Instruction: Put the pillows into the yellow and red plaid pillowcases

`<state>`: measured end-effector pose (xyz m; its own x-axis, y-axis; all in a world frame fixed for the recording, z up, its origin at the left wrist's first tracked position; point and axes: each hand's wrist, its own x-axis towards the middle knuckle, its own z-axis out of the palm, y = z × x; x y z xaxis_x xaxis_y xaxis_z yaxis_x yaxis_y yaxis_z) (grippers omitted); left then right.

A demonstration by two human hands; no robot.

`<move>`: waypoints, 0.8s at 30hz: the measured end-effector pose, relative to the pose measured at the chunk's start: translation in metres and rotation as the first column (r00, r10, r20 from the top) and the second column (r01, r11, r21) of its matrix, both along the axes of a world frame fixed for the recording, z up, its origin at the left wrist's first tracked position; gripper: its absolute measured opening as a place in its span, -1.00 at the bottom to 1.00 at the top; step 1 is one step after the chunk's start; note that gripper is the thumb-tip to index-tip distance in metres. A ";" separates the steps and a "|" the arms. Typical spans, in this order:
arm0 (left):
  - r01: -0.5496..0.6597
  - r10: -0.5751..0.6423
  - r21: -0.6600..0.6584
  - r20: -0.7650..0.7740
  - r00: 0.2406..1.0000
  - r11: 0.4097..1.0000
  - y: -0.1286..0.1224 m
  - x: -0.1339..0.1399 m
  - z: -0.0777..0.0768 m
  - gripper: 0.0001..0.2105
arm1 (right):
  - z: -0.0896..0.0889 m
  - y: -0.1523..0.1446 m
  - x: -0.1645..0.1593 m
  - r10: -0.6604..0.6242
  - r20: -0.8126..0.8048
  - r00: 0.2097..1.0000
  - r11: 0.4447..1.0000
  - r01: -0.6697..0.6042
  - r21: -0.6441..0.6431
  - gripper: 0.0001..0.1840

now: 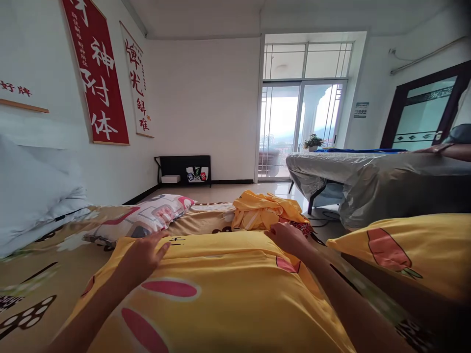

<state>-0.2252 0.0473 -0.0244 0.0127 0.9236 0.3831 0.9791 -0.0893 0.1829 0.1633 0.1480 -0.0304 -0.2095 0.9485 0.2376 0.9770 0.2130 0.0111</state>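
A yellow pillow (235, 289) with pink printed rabbit ears lies in front of me, a flap seam running across its far end. My left hand (143, 255) rests on its far left part, thumb apart from the fingers. At the far right corner, my right hand (289, 239) has its fingers bent close together on the pillow's edge. Just beyond that hand is a crumpled heap of yellow cloth (265, 208). A patterned white, red and grey pillow (147, 215) lies beyond my left hand.
All this lies on a bed with a brown patterned sheet (33, 274). White pillows (37, 191) are at left. Another yellow pillow (415, 250) with a carrot print is at right. Behind it stands a plastic-covered table (331, 166), with a person's arm (449, 150) resting on it.
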 end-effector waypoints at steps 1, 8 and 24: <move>0.069 -0.070 -0.041 -0.031 0.997 0.997 0.004 0.028 0.006 -0.58 | 0.000 -0.003 -0.009 0.042 -0.007 0.999 0.999 -0.042 -0.011 -0.57; 0.148 -0.261 -0.350 -0.302 0.917 0.925 0.058 0.148 -0.007 -0.71 | -0.053 -0.015 -0.022 0.228 -0.336 0.914 0.956 -0.276 -0.101 -0.62; 0.593 -0.597 0.102 0.016 0.802 0.799 0.049 0.155 -0.067 -0.84 | -0.045 -0.013 0.003 0.284 -0.477 0.832 0.862 -0.440 -0.253 -0.90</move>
<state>-0.0706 0.0966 -0.0912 0.5294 0.7027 0.4754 0.7189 -0.6691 0.1885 0.1664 0.1354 -0.0757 -0.5107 0.8577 0.0600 0.7228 0.4661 -0.5102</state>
